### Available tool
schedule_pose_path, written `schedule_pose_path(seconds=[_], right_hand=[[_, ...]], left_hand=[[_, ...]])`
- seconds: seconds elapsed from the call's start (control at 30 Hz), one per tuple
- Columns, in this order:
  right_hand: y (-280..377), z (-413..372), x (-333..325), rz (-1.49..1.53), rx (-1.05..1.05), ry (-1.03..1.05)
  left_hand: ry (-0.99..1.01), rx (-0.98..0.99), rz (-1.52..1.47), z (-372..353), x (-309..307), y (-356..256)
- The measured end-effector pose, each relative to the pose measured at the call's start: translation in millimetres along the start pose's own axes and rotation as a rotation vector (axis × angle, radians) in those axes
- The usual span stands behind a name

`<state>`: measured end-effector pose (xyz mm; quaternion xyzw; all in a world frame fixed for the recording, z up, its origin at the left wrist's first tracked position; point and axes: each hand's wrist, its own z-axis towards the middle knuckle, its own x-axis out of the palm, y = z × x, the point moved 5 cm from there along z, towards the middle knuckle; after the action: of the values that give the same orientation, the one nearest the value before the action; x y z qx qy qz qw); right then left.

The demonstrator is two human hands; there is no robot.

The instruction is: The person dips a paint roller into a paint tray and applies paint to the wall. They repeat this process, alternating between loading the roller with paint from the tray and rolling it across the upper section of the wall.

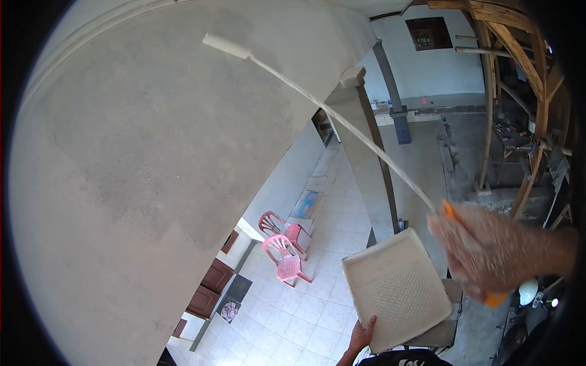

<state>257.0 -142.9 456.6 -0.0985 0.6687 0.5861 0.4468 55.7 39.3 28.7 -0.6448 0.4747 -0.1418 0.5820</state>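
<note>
My right hand (479,250), speckled with pale paint, is wrapped round the orange handle of a paint roller (372,143). Its long thin rod runs up and left to a narrow roller cover (226,47), which is at the upper part of a grey wall surface (152,134); contact cannot be made out for certain. Low in the view, my left hand (361,337) grips the near left rim of a cream paint tray (360,287), thumb on top and the other fingers hidden. The tray has a ridged bottom coated in pale paint.
Far below lies a white tiled floor (305,299) with two pink plastic chairs (288,259). A grey column (357,152) stands behind the roller rod. Wooden beams (519,55) rise on the right. A dark seat or stand (436,335) shows under the tray.
</note>
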Motion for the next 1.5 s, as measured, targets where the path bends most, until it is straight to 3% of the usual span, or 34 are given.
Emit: schedule_pose_path(seconds=[0.13,0.33,0.53,0.63,0.77,0.9,0.93,0.97,1.03,1.1,1.17,1.5], right_hand=[[0.5,-5.8,1.3,0.026,0.026,0.011],[-12.3,5.0,-21.1,0.355,0.003,0.007],[7.6,-15.5,0.1,0.04,-0.021,0.014],[10.3,-19.6,3.4,0.046,-0.003,0.038],[2.5,-2.2,-11.7,0.435,0.038,0.103],[-2.1,22.6,-18.2,1.059,-0.044,0.385],[1.2,21.6,-14.6,1.004,-0.101,0.409],[10.9,5.1,-5.2,0.312,-0.355,0.24],[33.7,-34.8,15.9,-1.085,-0.649,-0.291],[37.3,-41.0,11.0,-0.592,-0.309,-0.003],[35.9,-45.0,10.6,-0.213,-0.015,0.13],[55.4,62.4,-55.0,0.327,-0.045,-0.039]], left_hand=[[-0.013,-0.015,-0.003,-0.7,-2.1,-3.3],[0.021,-0.022,0.027,-6.6,-1.9,-10.0],[-0.027,0.046,0.051,-0.4,-1.1,-4.4],[-0.005,0.025,0.046,-6.5,-4.4,-18.9],[0.004,0.016,-0.008,-9.0,-2.4,-27.3],[0.01,0.023,-0.03,-7.9,-0.4,-13.1],[-0.004,-0.001,0.005,-9.4,-2.0,-11.7],[-0.023,-0.022,0.034,-11.2,-3.1,-14.1],[-0.039,-0.024,0.047,-8.6,-4.2,-18.3],[-0.019,0.007,0.028,-9.2,-3.3,-18.3],[-0.001,0.019,0.0,-3.9,-0.7,-9.8],[-0.009,-0.002,-0.011,-6.9,0.2,-10.0]])
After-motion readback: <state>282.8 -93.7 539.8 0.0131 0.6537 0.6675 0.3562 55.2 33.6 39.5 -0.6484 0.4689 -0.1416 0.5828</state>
